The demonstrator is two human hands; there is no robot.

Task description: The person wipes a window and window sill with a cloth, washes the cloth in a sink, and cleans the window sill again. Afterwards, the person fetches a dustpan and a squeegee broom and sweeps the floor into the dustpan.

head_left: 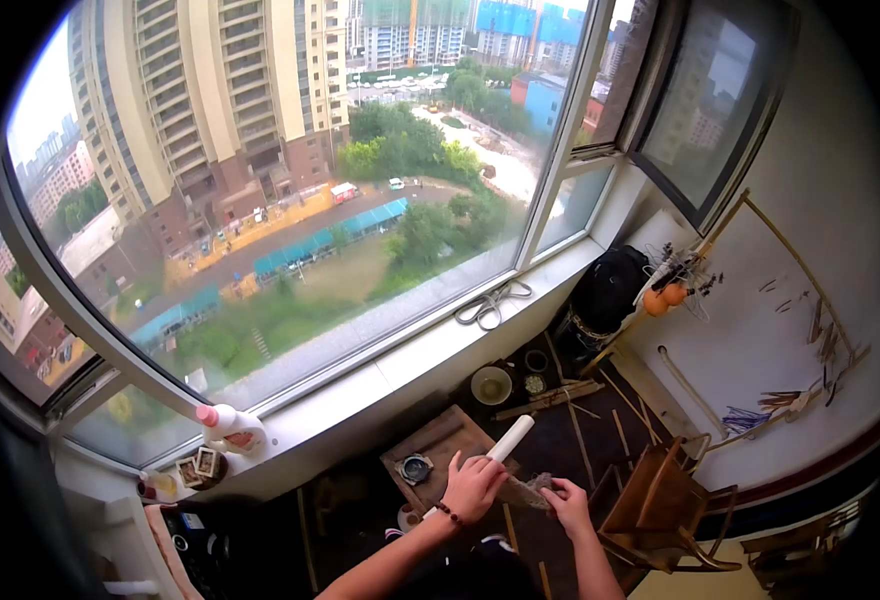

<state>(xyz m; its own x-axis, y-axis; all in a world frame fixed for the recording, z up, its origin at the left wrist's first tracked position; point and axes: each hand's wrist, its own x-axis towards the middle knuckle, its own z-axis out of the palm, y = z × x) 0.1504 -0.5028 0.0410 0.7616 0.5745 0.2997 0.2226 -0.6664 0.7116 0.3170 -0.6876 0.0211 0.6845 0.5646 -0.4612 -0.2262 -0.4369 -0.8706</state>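
Observation:
My left hand [473,487], with a beaded bracelet at the wrist, is closed over a long white tube [511,438]. The tube's upper end sticks out past the fingers. Between my hands is a rough grey-brown strip [522,493], whose left end meets my left hand. My right hand [569,506] pinches the strip's far end between thumb and fingers. Just beyond my left hand, a brown wooden board [447,429] bears a small dark round dish [416,469]. What lies under my left palm is hidden.
A wooden chair [650,500] stands at the right. Sticks [550,400] and a pale bowl [491,385] lie beyond the board. On the windowsill [360,385] are a white bottle with a pink cap [232,430] and a coiled cord [493,305]. An open window sash [712,105] juts inward.

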